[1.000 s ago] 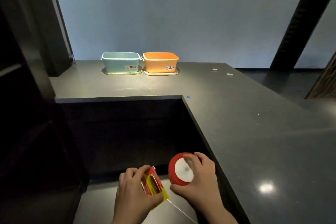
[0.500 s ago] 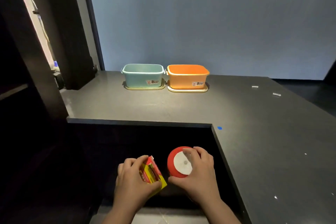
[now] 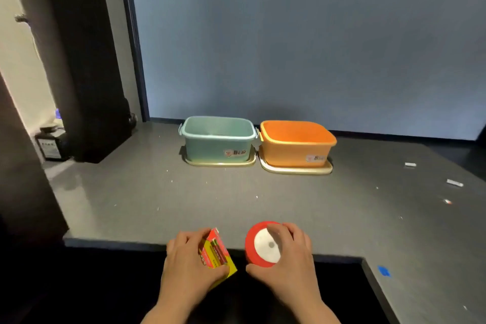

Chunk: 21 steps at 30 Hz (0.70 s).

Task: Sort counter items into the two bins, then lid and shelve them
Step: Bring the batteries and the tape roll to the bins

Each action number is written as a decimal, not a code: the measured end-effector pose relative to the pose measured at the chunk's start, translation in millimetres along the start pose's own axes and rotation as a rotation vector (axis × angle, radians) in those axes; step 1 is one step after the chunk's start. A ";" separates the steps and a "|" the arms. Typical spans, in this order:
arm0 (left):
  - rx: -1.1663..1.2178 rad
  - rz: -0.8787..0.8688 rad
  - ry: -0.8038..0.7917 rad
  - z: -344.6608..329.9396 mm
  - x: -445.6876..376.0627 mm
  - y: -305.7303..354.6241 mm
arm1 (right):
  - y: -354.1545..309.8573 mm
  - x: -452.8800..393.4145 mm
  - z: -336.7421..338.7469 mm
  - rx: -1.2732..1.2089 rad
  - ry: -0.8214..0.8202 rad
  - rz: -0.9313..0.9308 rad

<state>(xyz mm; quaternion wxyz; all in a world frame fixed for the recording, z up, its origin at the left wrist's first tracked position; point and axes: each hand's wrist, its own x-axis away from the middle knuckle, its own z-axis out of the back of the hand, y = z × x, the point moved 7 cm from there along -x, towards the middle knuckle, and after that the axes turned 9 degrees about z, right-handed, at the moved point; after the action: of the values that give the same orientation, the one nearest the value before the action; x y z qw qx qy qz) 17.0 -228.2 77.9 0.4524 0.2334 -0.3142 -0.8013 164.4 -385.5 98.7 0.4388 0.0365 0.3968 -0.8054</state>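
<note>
Two hands full, two bins waiting

Both hands hang at the near edge of the dark counter point(image 3: 157, 200). The left hand point(image 3: 188, 263) has its fingers curled round a red and yellow packet point(image 3: 216, 255), held tilted. The right hand point(image 3: 288, 260) grips a red roll with a white centre point(image 3: 263, 244), thumb underneath and fingers over the top. Farther back, near the wall, a teal bin point(image 3: 218, 139) and an orange bin point(image 3: 295, 144) stand side by side, each on a cream lid point(image 3: 294, 169). Off right lie small white scraps point(image 3: 454, 182).
</note>
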 end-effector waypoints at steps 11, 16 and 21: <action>-0.041 0.022 -0.097 -34.7 -122.5 -0.6 | 38.5 -117.2 -53.4 -0.007 -0.034 -0.106; -0.036 0.036 -0.016 -27.6 -186.0 11.4 | 44.1 -196.6 -73.9 -0.055 -0.038 -0.023; 0.046 0.044 0.147 -12.3 -252.6 31.3 | 54.3 -266.0 -93.4 -0.087 -0.013 0.025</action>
<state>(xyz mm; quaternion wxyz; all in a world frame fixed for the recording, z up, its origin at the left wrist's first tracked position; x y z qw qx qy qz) 164.9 -23.9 114.4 0.4861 0.2951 -0.3035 -0.7646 340.2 -158.8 110.2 0.4526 0.0171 0.4283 -0.7819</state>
